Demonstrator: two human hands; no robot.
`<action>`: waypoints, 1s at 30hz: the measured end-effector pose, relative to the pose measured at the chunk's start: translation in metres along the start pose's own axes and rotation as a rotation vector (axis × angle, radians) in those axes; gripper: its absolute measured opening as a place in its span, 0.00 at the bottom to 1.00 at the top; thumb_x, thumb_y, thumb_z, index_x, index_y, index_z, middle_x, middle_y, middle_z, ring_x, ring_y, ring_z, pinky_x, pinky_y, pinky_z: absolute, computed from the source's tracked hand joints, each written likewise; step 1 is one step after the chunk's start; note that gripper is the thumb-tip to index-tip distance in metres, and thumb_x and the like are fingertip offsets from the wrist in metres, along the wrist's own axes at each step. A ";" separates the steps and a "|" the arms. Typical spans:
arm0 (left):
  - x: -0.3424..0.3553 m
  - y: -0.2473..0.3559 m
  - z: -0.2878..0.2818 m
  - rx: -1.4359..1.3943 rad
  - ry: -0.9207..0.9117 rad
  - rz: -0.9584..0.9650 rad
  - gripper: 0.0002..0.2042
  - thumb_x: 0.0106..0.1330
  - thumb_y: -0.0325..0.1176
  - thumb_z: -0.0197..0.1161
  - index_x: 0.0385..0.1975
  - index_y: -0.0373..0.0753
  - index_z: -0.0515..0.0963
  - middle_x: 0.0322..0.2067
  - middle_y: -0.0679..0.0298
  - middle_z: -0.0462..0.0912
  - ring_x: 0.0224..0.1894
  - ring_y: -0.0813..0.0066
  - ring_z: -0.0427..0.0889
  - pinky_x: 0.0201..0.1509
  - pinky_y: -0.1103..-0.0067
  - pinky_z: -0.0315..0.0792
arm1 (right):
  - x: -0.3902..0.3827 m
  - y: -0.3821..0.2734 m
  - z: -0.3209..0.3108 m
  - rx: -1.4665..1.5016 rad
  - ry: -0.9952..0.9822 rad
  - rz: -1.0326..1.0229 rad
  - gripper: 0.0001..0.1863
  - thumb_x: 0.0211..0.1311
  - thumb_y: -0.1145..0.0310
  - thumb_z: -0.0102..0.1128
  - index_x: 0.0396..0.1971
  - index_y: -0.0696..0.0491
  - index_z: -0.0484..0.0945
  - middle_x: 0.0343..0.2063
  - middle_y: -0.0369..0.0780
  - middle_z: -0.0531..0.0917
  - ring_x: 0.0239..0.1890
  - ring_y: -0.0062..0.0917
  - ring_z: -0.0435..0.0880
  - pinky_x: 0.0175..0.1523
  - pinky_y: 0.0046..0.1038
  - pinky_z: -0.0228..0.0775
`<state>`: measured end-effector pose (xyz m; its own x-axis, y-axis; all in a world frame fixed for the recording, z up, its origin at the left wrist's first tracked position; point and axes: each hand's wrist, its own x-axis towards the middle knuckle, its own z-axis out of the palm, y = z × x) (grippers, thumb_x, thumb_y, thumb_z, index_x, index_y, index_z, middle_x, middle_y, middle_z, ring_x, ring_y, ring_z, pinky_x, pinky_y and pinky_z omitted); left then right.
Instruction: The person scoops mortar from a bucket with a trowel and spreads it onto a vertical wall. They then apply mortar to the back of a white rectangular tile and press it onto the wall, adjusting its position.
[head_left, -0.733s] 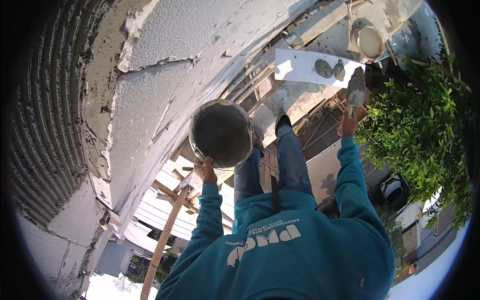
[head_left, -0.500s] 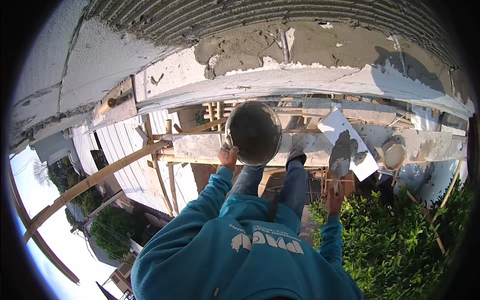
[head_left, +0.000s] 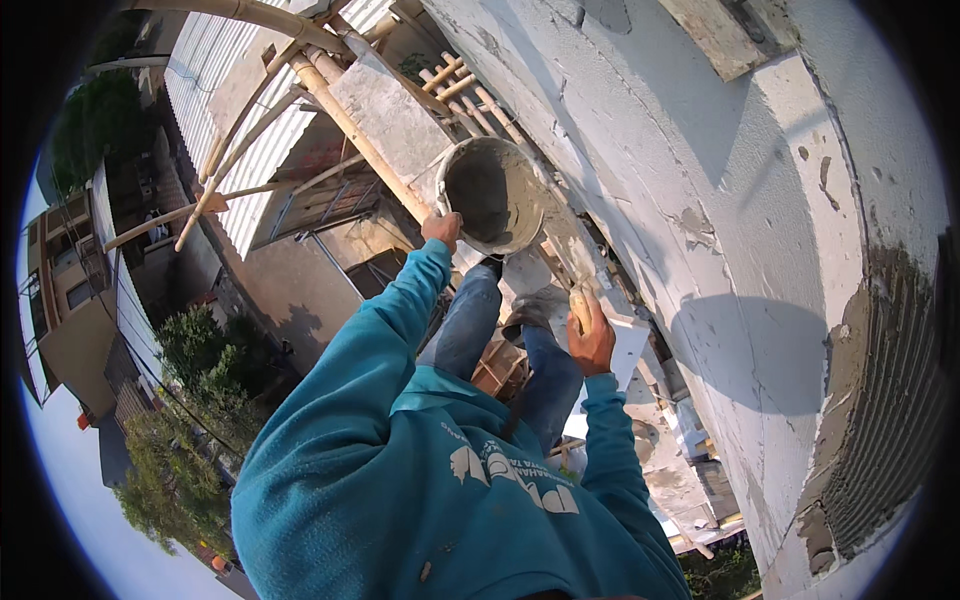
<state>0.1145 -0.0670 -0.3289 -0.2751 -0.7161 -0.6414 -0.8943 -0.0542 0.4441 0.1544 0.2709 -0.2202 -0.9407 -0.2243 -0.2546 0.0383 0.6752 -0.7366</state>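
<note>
My left hand (head_left: 441, 230) is closed on the rim of a mortar-stained bucket (head_left: 527, 240), ahead of my legs. Grey wet mortar (head_left: 478, 200) lies inside the bucket, which tilts a little. To the right and nearer me, my right hand (head_left: 592, 340) is wrapped round the wooden handle of a trowel (head_left: 580, 311). The trowel's blade is hard to make out against the grey planks beyond. A white board (head_left: 627, 350) lies partly hidden behind my right hand.
A pale block wall (head_left: 690, 200) runs along my right, with a patch of combed mortar (head_left: 885, 400). Bamboo poles (head_left: 360, 135) and planks (head_left: 390, 115) form the scaffold under my feet. Corrugated roofing (head_left: 215, 110) and houses lie far below on the left.
My view has swung round, so the wall now stands on my right. The bucket remains in my left hand. My right hand has brought the trowel away from the white board, nearer the bucket.
</note>
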 end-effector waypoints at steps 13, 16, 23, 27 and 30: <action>0.173 -0.039 -0.071 -0.178 -0.455 0.103 0.13 0.48 0.23 0.60 0.36 0.38 0.78 0.26 0.69 0.77 0.26 0.78 0.75 0.32 0.80 0.70 | 0.257 0.089 0.113 -0.857 -0.360 -0.468 0.27 0.48 0.79 0.58 0.53 0.51 0.69 0.41 0.40 0.74 0.44 0.37 0.74 0.45 0.41 0.69; 0.199 -0.044 -0.070 -0.147 -0.429 0.081 0.11 0.47 0.24 0.60 0.33 0.39 0.77 0.26 0.69 0.77 0.27 0.78 0.74 0.31 0.79 0.69 | 0.244 0.118 0.115 -0.864 -0.357 -0.382 0.25 0.50 0.78 0.55 0.52 0.52 0.69 0.41 0.40 0.75 0.43 0.38 0.75 0.45 0.40 0.68; 0.277 -0.114 -0.040 -0.394 -0.116 -0.028 0.05 0.48 0.25 0.60 0.25 0.37 0.78 0.19 0.66 0.76 0.20 0.76 0.71 0.24 0.78 0.67 | 0.192 0.181 0.091 -0.799 -0.207 -0.235 0.29 0.46 0.78 0.56 0.53 0.52 0.68 0.43 0.42 0.75 0.44 0.39 0.75 0.41 0.41 0.69; 0.286 -0.146 0.016 -0.842 -0.011 -0.141 0.07 0.56 0.27 0.57 0.34 0.36 0.75 0.28 0.61 0.77 0.25 0.71 0.75 0.28 0.76 0.72 | 0.151 0.167 0.087 -0.572 -0.203 -0.106 0.28 0.46 0.78 0.55 0.52 0.53 0.69 0.44 0.46 0.77 0.46 0.44 0.76 0.46 0.41 0.69; 0.298 -0.184 0.053 -1.177 0.059 -0.166 0.07 0.62 0.23 0.53 0.39 0.34 0.73 0.33 0.58 0.77 0.34 0.65 0.80 0.37 0.69 0.79 | 0.127 0.149 0.081 -0.508 -0.271 0.019 0.27 0.46 0.78 0.57 0.51 0.53 0.69 0.43 0.47 0.78 0.47 0.45 0.77 0.48 0.41 0.69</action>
<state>0.1785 -0.2334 -0.6350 -0.1421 -0.6696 -0.7290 -0.0356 -0.7325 0.6798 0.0685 0.2861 -0.4131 -0.8187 -0.3358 -0.4657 -0.1757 0.9187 -0.3536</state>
